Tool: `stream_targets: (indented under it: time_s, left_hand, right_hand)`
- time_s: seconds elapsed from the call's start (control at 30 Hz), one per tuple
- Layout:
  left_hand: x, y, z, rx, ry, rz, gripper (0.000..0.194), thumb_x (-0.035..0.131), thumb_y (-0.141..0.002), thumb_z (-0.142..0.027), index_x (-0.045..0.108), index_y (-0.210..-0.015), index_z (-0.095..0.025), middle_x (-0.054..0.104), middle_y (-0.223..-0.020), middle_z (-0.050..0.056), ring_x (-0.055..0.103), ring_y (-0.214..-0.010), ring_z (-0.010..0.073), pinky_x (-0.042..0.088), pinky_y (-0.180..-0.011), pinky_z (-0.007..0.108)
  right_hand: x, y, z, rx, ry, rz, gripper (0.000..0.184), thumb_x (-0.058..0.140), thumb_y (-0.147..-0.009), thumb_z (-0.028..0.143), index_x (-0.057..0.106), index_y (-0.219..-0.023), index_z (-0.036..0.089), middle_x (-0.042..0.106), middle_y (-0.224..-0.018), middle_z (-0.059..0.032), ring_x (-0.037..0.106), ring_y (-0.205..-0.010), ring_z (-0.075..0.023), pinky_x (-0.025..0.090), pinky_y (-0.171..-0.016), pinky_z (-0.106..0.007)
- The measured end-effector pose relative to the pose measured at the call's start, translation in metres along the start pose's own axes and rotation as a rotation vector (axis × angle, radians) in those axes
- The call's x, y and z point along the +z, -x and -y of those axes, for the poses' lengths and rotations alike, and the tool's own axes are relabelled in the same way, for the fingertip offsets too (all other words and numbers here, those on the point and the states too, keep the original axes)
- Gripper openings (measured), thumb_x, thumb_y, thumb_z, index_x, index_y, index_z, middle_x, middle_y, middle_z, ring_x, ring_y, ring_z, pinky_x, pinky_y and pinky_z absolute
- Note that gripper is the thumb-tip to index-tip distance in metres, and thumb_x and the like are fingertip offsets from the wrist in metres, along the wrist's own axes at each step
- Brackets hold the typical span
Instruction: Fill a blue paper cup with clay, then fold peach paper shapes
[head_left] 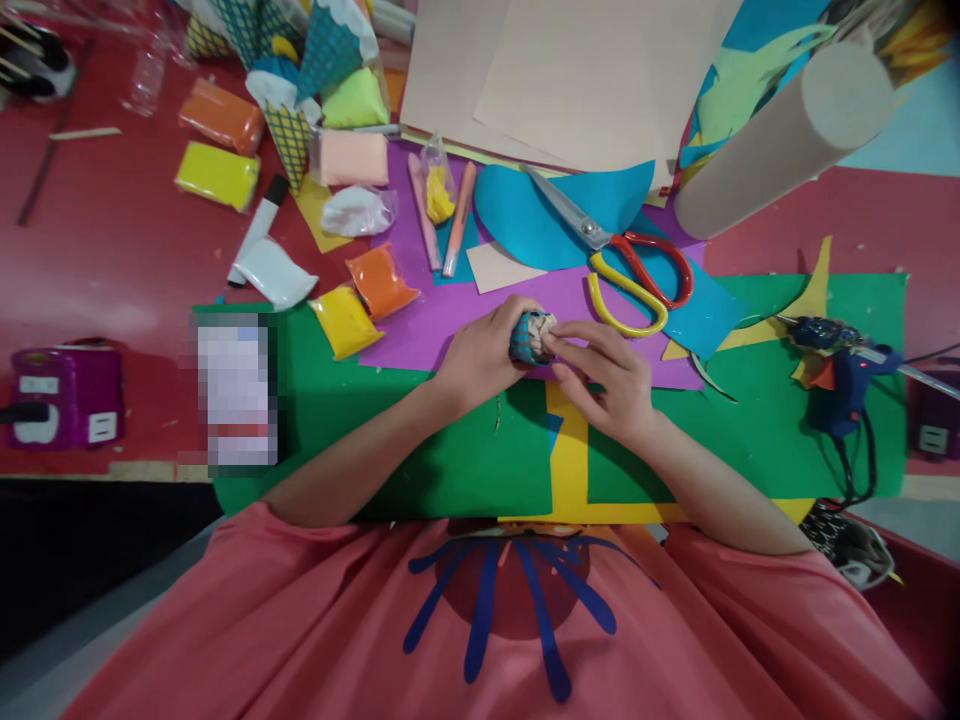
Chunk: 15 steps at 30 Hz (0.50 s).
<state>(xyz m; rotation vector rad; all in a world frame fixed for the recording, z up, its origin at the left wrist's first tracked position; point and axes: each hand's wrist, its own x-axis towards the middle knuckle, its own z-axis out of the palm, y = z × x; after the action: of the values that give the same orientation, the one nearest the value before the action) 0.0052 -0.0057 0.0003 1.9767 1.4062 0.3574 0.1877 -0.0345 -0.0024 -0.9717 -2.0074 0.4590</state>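
Observation:
My left hand [480, 350] grips a small paper cone [525, 338] with a blue crosshatch pattern, held over the purple sheet [420, 325]. The cone's open end is stuffed with crumpled whitish paper [541, 326]. My right hand [604, 375] has its fingertips pressed on that stuffing from the right. Both hands hover above the green sheet [337, 400] and a yellow strip [568, 460].
Scissors [637, 270] with red and yellow handles lie just beyond my right hand. A blue glue gun [844, 365] rests at the right. Bags of coloured clay [349, 318], a white tube [274, 272], finished cones [330, 45], a cardboard roll [780, 135] and paper sheets crowd the far side.

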Motion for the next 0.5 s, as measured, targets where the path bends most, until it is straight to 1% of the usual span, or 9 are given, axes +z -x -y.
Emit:
stream_targets:
  time_s: [0.07,0.13,0.27,0.4,0.5]
  left_hand:
    - [-0.002,0.0,-0.001,-0.014,-0.016,0.014,0.034,0.065,-0.08,-0.025,0.048,-0.109,-0.021,0.069,-0.103,0.003,0.067,-0.091,0.0217,0.052,-0.073,0.032]
    - [-0.003,0.0,-0.001,-0.012,-0.014,0.014,0.029,0.063,-0.082,-0.025,0.048,-0.107,-0.021,0.069,-0.098,0.001,0.067,-0.088,0.0194,0.051,-0.073,0.029]
    - [0.0,-0.001,0.004,-0.011,0.006,-0.029,0.029,0.063,-0.077,-0.022,0.049,-0.103,-0.022,0.068,-0.089,0.0,0.066,-0.084,0.0183,0.05,-0.07,0.027]
    - [0.006,-0.002,0.01,0.021,0.036,-0.083,0.031,0.063,-0.072,-0.021,0.049,-0.101,-0.024,0.069,-0.089,-0.001,0.067,-0.08,0.018,0.048,-0.065,0.026]
    - [0.008,-0.002,0.011,0.037,0.045,-0.112,0.029,0.061,-0.074,-0.024,0.05,-0.1,-0.024,0.069,-0.087,-0.002,0.067,-0.078,0.0172,0.047,-0.063,0.026]
  right_hand:
    - [0.001,0.001,0.001,-0.007,0.0,0.06,0.029,0.053,-0.091,0.019,0.067,-0.116,0.018,0.071,-0.113,-0.014,0.071,-0.098,-0.0207,0.06,-0.077,-0.032]
    - [0.001,0.001,0.002,0.016,0.002,0.131,0.03,0.051,-0.092,0.022,0.066,-0.118,0.017,0.071,-0.117,-0.0138,0.071,-0.1,-0.0204,0.061,-0.078,-0.031]
    - [0.001,0.002,0.004,0.046,0.007,0.238,0.034,0.047,-0.095,0.025,0.062,-0.123,0.015,0.067,-0.127,-0.0147,0.07,-0.106,-0.0204,0.061,-0.074,-0.026]
    - [-0.001,0.001,0.005,0.029,-0.023,0.242,0.034,0.046,-0.095,0.025,0.059,-0.124,0.014,0.066,-0.129,-0.0156,0.071,-0.105,-0.0207,0.061,-0.072,-0.026]
    - [-0.002,0.001,0.004,0.025,-0.057,0.227,0.032,0.046,-0.095,0.023,0.061,-0.121,0.012,0.067,-0.125,-0.0163,0.07,-0.107,-0.0203,0.061,-0.076,-0.026]
